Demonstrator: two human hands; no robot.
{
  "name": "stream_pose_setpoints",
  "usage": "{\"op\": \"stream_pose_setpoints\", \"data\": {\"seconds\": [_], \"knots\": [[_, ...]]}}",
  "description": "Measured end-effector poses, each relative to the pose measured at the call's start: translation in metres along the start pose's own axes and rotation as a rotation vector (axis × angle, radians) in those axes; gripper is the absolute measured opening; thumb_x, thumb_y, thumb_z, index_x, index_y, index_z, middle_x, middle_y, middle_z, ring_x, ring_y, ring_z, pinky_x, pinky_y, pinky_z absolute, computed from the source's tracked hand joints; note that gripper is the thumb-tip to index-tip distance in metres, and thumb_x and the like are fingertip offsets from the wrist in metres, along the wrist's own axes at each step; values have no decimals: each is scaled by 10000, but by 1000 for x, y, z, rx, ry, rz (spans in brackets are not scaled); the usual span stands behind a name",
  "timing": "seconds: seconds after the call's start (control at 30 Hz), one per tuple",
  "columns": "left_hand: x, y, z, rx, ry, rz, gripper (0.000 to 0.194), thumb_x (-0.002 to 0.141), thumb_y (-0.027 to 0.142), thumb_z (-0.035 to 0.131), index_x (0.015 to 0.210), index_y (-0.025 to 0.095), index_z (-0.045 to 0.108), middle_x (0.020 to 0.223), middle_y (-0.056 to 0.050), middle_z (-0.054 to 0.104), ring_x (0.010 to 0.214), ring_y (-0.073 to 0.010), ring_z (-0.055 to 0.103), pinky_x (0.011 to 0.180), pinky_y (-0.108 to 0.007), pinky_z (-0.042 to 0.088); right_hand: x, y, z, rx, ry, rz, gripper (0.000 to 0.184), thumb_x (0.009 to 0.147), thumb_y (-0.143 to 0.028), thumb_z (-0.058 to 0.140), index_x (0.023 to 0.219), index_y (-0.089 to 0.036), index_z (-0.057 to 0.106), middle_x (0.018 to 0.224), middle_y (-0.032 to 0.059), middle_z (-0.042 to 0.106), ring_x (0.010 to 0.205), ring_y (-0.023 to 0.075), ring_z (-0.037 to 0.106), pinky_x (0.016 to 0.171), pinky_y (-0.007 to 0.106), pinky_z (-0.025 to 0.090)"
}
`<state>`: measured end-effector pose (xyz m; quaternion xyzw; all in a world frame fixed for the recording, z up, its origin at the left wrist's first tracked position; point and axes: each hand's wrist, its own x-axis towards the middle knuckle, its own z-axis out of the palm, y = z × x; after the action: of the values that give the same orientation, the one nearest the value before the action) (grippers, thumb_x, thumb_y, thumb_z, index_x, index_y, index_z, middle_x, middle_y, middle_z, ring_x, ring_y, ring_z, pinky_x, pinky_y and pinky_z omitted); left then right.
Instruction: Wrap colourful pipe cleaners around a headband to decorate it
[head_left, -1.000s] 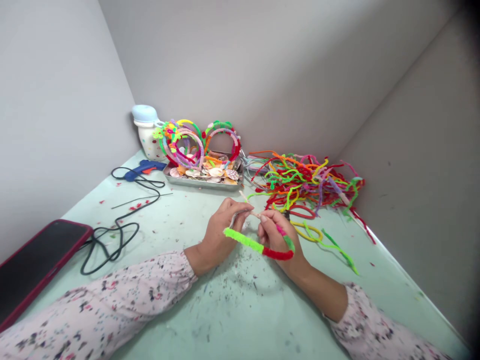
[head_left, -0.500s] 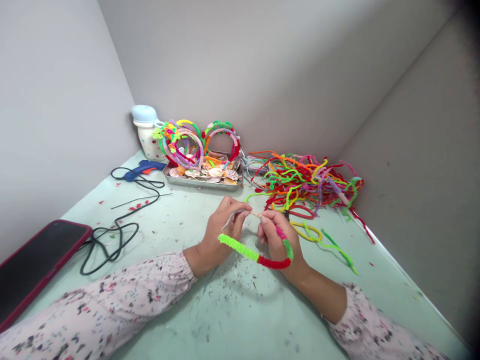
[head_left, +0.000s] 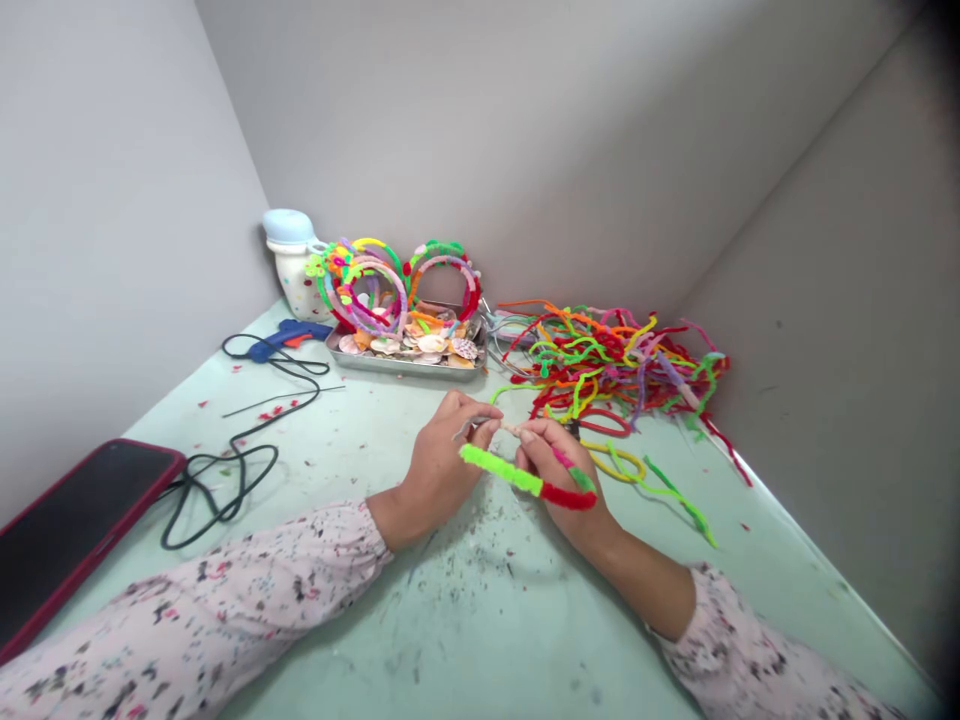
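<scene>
**Left hand and right hand pinch a partly covered headband**

Both hands have their fingertips together on the band, centre of the frame, a pale stretch showing between them. The band curves above the desk, below the fingertips.

Lime, red, green and pink sections look covered; the grey strip by the left fingers seems bare. The covering therefore appears well along but incomplete, though the fingers hide part of it. Multicoloured headbands stand at the shell tray, upper centre; loose pipe cleaners lie heaped upper right.
</scene>
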<state>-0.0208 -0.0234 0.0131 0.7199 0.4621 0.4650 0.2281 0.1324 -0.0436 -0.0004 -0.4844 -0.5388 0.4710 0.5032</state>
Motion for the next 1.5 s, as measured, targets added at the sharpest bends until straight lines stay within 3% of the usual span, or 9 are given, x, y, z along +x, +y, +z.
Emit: {"op": "stream_pose_setpoints", "data": {"seconds": [0.33,0.57,0.8,1.5], "knots": [[7,-3,-5,214,-114,-42,211,882,320,460,897,180,618,862,-22,547,730,-139,513,683,-273,419,7,3,-4,-2,-23,111,280,826,-361,511,608,-186,510,494,-37,509,433,84,453,449,220,337],[13,-2,-10,206,-213,-67,248,865,341,457,903,174,636,887,-32,574,786,-154,539,724,-278,420,10,9,-6,76,-47,148,191,809,-346,526,701,-190,554,507,-49,514,410,77,440,420,210,320],[22,-8,-14,156,-329,-90,230,818,351,479,808,165,613,714,2,536,630,-129,479,570,-243,352,9,10,-8,149,-111,169,148,808,-305,527,716,-190,541,502,-59,513,408,67,424,413,195,307],[24,-15,-15,-112,-527,-255,137,710,262,458,655,159,530,560,37,476,538,-104,434,508,-218,307,6,9,-11,44,-196,147,161,815,-289,508,698,-181,535,519,-40,515,430,79,435,434,202,342]]}}
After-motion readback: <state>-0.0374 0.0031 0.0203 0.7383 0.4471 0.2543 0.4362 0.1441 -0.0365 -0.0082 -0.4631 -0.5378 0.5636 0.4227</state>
